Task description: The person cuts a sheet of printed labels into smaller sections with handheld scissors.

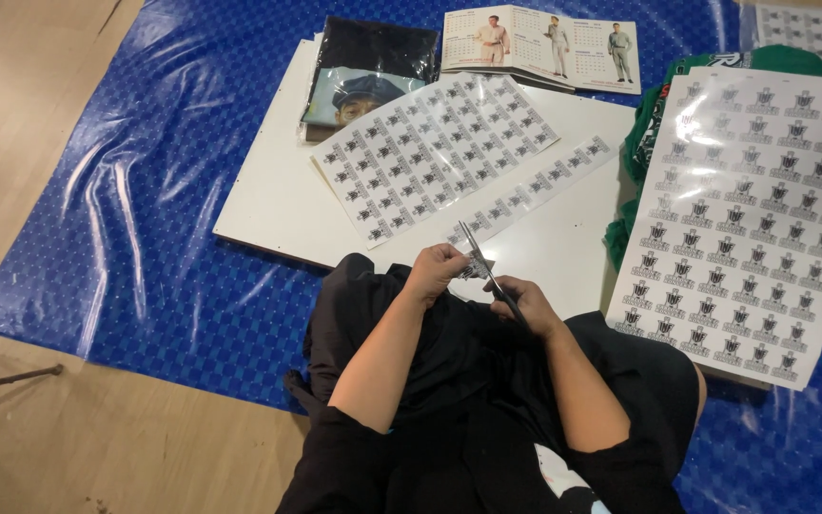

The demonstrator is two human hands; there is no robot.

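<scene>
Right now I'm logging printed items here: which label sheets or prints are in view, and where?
Large label sheet: right, glossy white, black emblems.
Smaller label sheet: centre, on the white board.
Label strip: beside it, narrow.
Calendar card: top, three standing figures.

I see a white board [278, 214] lying on a blue plastic sheet [145, 190] spread over the wooden floor [78, 447]. On the board rests a large sheet of printed labels [435, 152] and, just beside it, a narrow strip of labels [535, 190]. Farther back lie a calendar card with three standing figures [544, 46] and a dark packet [373, 71] (glossy, partly under the sheet). To the right, another label sheet [749, 219] covers green cloth [644, 152].
</scene>
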